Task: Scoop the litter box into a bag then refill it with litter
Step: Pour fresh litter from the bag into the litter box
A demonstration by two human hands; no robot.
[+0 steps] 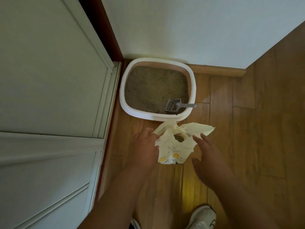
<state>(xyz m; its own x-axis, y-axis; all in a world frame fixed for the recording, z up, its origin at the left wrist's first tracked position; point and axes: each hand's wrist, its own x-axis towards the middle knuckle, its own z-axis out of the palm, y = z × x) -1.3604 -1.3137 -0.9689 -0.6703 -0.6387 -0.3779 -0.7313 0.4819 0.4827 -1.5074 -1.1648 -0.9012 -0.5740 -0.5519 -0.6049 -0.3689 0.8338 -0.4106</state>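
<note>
A white-rimmed litter box [192,83] stands on the wooden floor against the wall, filled with brownish-grey litter [151,86]. A grey slotted scoop [175,105] lies in its near right corner, handle resting on the rim. Just in front of the box stands a cream-coloured bag [175,146] with yellow print, its top torn open. My left hand [145,149] grips the bag's left edge at the top. My right hand [204,154] hovers beside the bag's right side with fingers straight and spread, holding nothing.
A pale green panelled door [49,96] with a dark red frame runs along the left. White walls meet behind the box, with a wooden skirting board [219,70]. Wooden floor stretches to the right. A white shoe [203,217] shows at the bottom.
</note>
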